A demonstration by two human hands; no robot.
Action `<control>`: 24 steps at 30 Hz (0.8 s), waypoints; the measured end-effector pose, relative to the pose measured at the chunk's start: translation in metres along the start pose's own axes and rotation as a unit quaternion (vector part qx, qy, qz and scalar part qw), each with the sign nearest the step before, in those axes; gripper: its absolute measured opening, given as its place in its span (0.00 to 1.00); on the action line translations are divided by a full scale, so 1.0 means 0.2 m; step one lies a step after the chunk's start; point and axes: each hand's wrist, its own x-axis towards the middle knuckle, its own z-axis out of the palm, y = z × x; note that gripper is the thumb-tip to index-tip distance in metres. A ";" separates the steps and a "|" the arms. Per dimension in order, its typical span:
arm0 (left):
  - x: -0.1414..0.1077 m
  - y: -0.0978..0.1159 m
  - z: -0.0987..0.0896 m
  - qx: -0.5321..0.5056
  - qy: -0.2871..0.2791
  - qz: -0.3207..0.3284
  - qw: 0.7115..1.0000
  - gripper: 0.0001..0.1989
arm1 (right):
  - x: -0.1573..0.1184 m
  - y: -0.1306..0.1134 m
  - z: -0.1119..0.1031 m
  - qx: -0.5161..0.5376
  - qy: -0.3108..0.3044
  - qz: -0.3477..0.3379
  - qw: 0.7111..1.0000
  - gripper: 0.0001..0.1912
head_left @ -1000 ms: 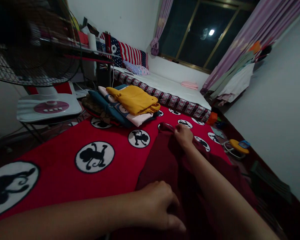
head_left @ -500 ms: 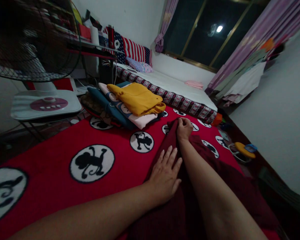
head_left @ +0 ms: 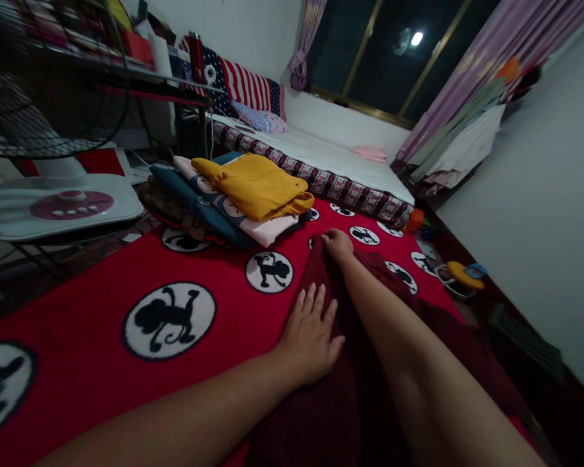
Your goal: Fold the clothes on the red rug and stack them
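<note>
A dark maroon garment (head_left: 316, 415) lies spread over the red blanket (head_left: 102, 383), which has white circles with black monkey figures. My left hand (head_left: 309, 337) rests flat on the garment, fingers stretched out. Farther up, my right hand (head_left: 338, 246) is closed on the garment's far end, thumb and fingers pinching the cloth. What kind of garment it is I cannot tell. Left of my right hand sits a stack of folded clothes, with a yellow top (head_left: 257, 185) uppermost, a pale pink piece (head_left: 265, 230) under it and a teal one (head_left: 175, 188) below.
A fan (head_left: 68, 201) stands at the left beside a cluttered shelf (head_left: 136, 68). Behind the blanket is a bed (head_left: 316, 152) with a patterned side, under a window. Clothes (head_left: 467, 152) hang at the right wall, above a yellow stool (head_left: 464, 275).
My right hand has shifted slightly left with the garment's far end, which now lies straighter. My left hand stays flat on the cloth. The whole view has moved a little.
</note>
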 end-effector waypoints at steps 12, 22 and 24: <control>0.00 0.00 0.02 0.006 0.027 0.003 1.000 0.32 | -0.43 0.57 -0.52 0.095 -0.129 0.053 0.986 0.09; 0.01 -0.02 0.06 0.017 0.049 0.008 0.999 0.33 | -0.46 0.48 -0.65 -0.261 0.003 0.072 0.963 0.17; 0.01 -0.02 0.05 0.016 0.044 0.007 0.999 0.33 | -0.48 0.46 -0.65 -0.328 0.000 0.064 0.943 0.17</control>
